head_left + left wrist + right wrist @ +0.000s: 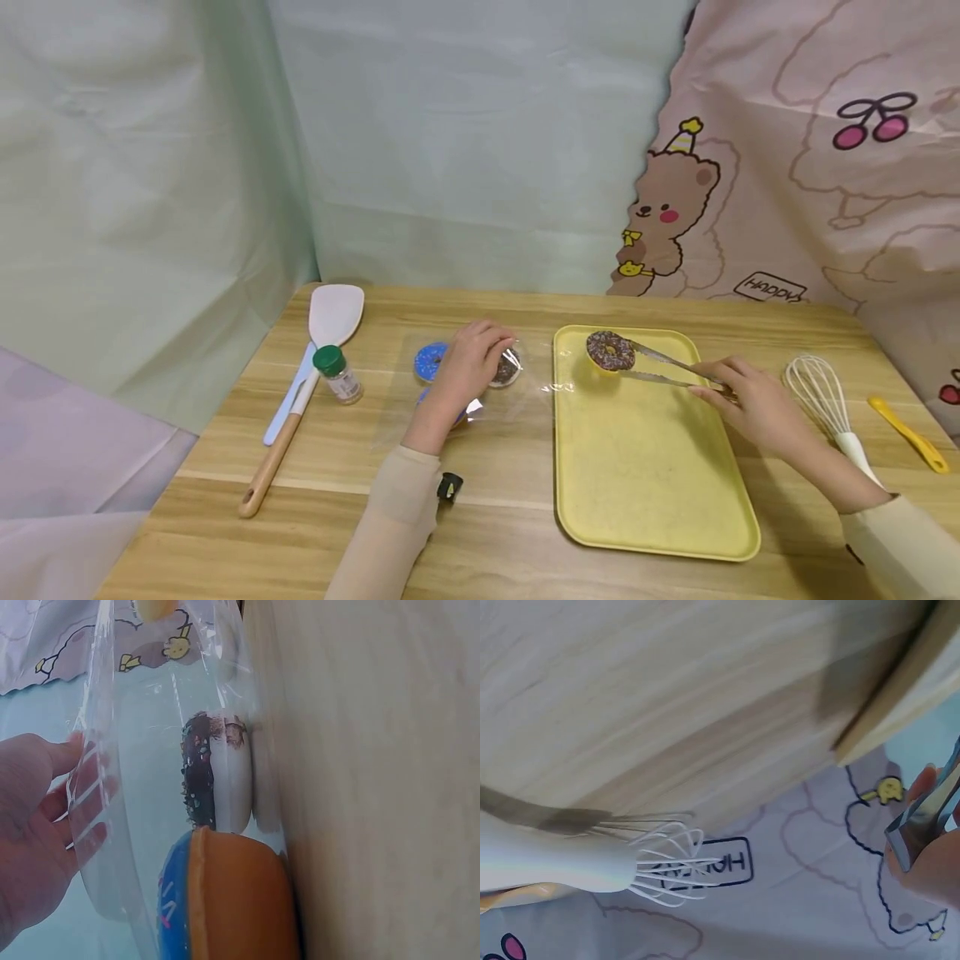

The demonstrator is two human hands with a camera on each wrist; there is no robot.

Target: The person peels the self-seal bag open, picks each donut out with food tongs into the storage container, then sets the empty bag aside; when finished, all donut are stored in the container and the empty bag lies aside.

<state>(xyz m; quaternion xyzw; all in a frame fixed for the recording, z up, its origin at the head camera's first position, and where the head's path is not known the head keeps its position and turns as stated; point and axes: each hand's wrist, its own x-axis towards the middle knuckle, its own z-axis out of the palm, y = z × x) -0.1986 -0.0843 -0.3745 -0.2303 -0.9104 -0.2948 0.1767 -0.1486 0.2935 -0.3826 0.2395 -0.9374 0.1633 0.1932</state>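
Note:
My left hand point(468, 362) pinches the upper film of a clear plastic bag point(536, 392), lifting it off the table in the left wrist view. Inside lie a blue-iced donut point(427, 362), another blue one partly behind my wrist, and a dark sprinkled donut point(199, 772) with a pale base. My right hand point(757, 408) grips metal tongs point(663, 379). Between the tongs' tips is a chocolate donut point(597, 346) with sprinkles, over the far left corner of the yellow tray point(637, 467). Whether it touches the tray I cannot tell.
Left of the bag stands a green-capped shaker jar point(345, 383), beside a white spatula point(337, 312) with a wooden handle and a pale blue utensil point(288, 400). Right of the tray lie a white whisk point(851, 450) and a yellow-handled tool point(907, 433). Cloth hangs behind the table.

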